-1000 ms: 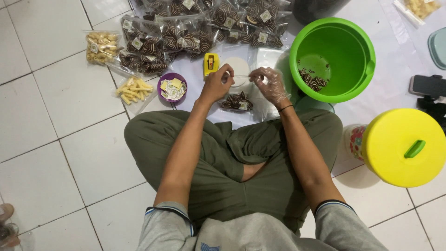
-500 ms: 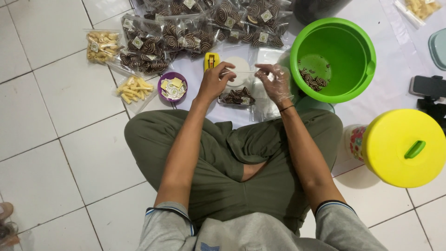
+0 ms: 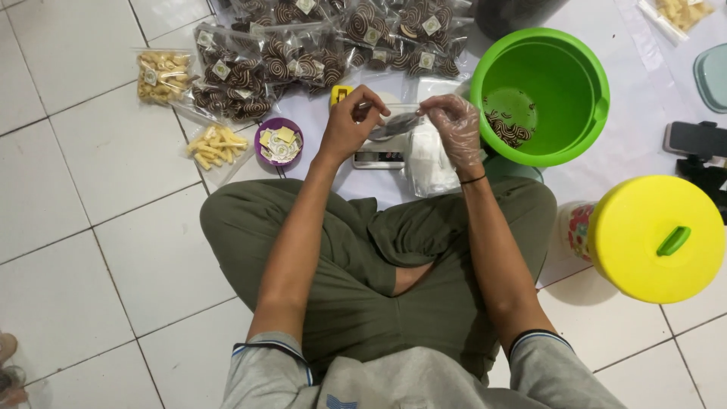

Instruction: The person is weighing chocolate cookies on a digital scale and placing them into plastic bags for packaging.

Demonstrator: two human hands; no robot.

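A: What do our fingers have?

B: Both hands pinch one clear bag point(image 3: 395, 121) by its top edge. Our bare left hand point(image 3: 350, 123) grips the left end, and our right hand point(image 3: 453, 127), in a thin plastic glove, grips the right end. The bag is stretched between them, held up over our scale point(image 3: 379, 158).

A: And what's in it?

B: Something dark; we cannot tell more than that.

A: What lies around our hands?

B: Just beyond the left hand sits a small yellow thing point(image 3: 341, 94), and to its left a purple bowl point(image 3: 278, 142) of little paper tags. Past those, on the floor point(image 3: 76, 227), lie packs of swirl cookies point(image 3: 303, 53) and two packs of pale sticks point(image 3: 214, 145).

A: On the right?

B: A green bucket point(image 3: 539, 95) with a few swirl cookies in the bottom, just beside our right hand. Nearer our knee stands a tub with a yellow lid point(image 3: 656, 238).
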